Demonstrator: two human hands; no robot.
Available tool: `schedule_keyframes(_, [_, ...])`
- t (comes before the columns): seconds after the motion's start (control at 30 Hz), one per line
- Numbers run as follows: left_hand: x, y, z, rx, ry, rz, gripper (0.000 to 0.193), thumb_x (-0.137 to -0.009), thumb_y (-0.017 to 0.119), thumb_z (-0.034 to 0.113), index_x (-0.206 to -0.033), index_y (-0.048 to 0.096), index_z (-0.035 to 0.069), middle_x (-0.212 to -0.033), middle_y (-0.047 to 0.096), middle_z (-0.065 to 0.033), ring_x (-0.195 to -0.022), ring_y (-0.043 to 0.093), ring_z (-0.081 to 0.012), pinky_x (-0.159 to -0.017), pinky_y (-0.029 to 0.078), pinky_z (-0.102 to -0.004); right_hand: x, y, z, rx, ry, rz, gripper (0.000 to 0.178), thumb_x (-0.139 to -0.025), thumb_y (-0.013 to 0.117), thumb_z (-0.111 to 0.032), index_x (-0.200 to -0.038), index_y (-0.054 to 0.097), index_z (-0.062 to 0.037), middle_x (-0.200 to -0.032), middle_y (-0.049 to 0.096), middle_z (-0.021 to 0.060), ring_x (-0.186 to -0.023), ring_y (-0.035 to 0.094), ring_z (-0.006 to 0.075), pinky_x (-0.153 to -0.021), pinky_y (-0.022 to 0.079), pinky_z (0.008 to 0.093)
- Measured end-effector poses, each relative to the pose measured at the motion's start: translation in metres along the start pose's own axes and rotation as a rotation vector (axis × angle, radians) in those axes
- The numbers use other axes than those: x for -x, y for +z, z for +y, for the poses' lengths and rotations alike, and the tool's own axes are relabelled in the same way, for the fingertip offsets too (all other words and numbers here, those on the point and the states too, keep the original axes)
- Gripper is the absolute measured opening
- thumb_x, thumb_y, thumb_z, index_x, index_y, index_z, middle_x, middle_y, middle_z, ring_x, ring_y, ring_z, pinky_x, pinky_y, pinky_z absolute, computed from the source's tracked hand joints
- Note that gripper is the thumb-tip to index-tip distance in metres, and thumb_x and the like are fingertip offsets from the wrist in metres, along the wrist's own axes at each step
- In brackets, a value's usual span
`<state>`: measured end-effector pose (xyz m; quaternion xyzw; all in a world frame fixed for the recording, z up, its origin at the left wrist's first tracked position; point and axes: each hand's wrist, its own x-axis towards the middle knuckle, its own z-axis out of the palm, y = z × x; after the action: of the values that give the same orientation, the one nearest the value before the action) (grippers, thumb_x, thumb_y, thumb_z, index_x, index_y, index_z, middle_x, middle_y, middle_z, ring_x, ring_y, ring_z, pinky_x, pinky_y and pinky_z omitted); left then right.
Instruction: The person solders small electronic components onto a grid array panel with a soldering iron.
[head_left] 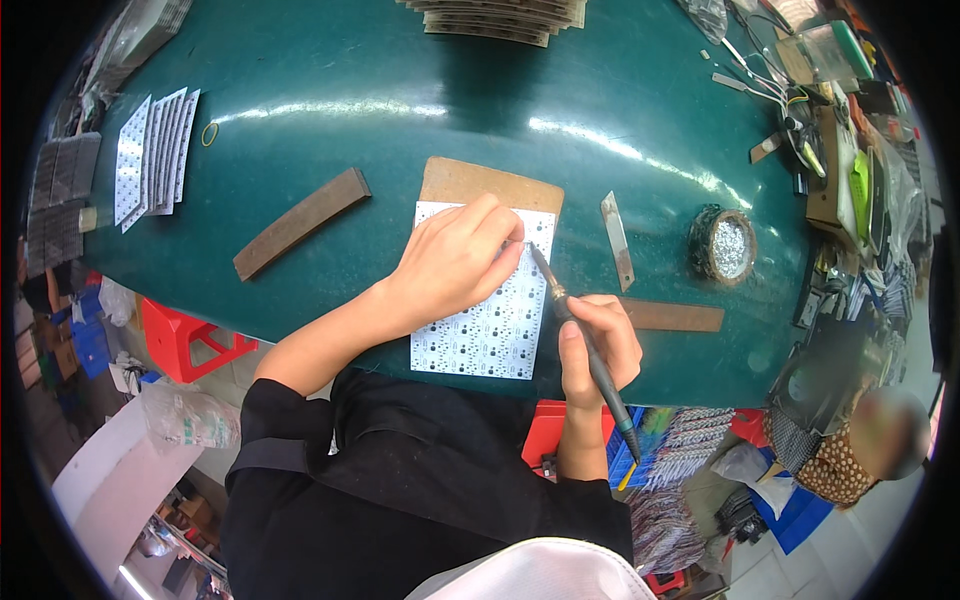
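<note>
A white circuit board panel [480,340] with rows of small dark marks lies on a brown backing board [490,185], in front of me on the green table. My left hand [455,255] rests over the panel's upper part. Its thumb and fingertips are pinched together near the panel's right side; anything between them is too small to make out. My right hand [605,345] holds a soldering iron [600,375] like a pen, at the panel's right edge. The iron's tip points up and left, close beside the left fingertips.
Wooden bars lie left [300,225] and right [675,317] of the panel. A flat metal blade [617,240] and a round pot of silvery material [732,248] are to the right. Board stacks [155,160] stand far left; wires and boxes [825,180] crowd the right edge. Another person [840,455] is lower right.
</note>
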<state>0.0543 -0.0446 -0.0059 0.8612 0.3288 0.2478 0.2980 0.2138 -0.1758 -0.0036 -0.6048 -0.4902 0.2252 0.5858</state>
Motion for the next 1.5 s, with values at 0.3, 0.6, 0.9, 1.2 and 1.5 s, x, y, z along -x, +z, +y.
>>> schedule_keyframes(0.3, [0.001, 0.000, 0.002, -0.031, 0.050, -0.009, 0.011, -0.083, 0.070, 0.008, -0.089, 0.061, 0.007, -0.082, 0.058, -0.0067, -0.067, 0.061, -0.0241, -0.061, 0.049, -0.0371, 0.007, 0.001, -0.005, 0.018, 0.004, 0.004, 0.019, -0.079, 0.069, -0.001, -0.098, 0.068, 0.0028, -0.080, 0.064, 0.0118, -0.061, 0.052, 0.0138, -0.052, 0.037, 0.0248])
schedule_keyframes(0.6, [0.013, -0.005, 0.012, 0.112, -0.088, -0.050, 0.014, -0.087, 0.068, 0.006, -0.094, 0.057, 0.004, -0.085, 0.059, -0.0083, -0.070, 0.065, -0.0234, -0.063, 0.051, -0.0361, 0.021, -0.007, -0.008, 0.019, -0.032, 0.021, 0.020, -0.078, 0.068, 0.000, -0.097, 0.068, 0.0032, -0.080, 0.063, 0.0129, -0.059, 0.050, 0.0139, -0.052, 0.036, 0.0249])
schedule_keyframes(0.9, [0.014, 0.000, 0.012, -0.002, -0.015, -0.050, 0.014, -0.084, 0.070, 0.007, -0.091, 0.059, 0.006, -0.078, 0.058, -0.0063, -0.068, 0.064, -0.0227, -0.059, 0.049, -0.0362, 0.020, 0.000, -0.008, 0.024, -0.019, 0.019, 0.020, -0.077, 0.068, 0.000, -0.097, 0.069, 0.0026, -0.078, 0.063, 0.0115, -0.059, 0.050, 0.0136, -0.051, 0.037, 0.0254])
schedule_keyframes(1.2, [0.020, -0.011, 0.022, 0.000, -0.039, -0.095, 0.012, -0.085, 0.071, 0.008, -0.090, 0.060, 0.005, -0.081, 0.058, -0.0072, -0.070, 0.064, -0.0243, -0.062, 0.050, -0.0364, 0.033, -0.007, -0.012, 0.040, -0.026, 0.027, 0.019, -0.077, 0.069, -0.001, -0.096, 0.068, 0.0039, -0.077, 0.062, 0.0126, -0.061, 0.054, 0.0173, -0.053, 0.039, 0.0266])
schedule_keyframes(1.5, [0.035, 0.000, 0.026, 0.100, -0.122, -0.121, 0.015, -0.091, 0.064, 0.007, -0.102, 0.054, 0.003, -0.093, 0.058, -0.0134, -0.077, 0.065, -0.0322, -0.064, 0.052, -0.0420, 0.037, -0.007, -0.014, 0.030, -0.027, 0.025, 0.020, -0.078, 0.068, 0.001, -0.098, 0.067, 0.0040, -0.076, 0.062, 0.0119, -0.061, 0.054, 0.0162, -0.053, 0.039, 0.0260])
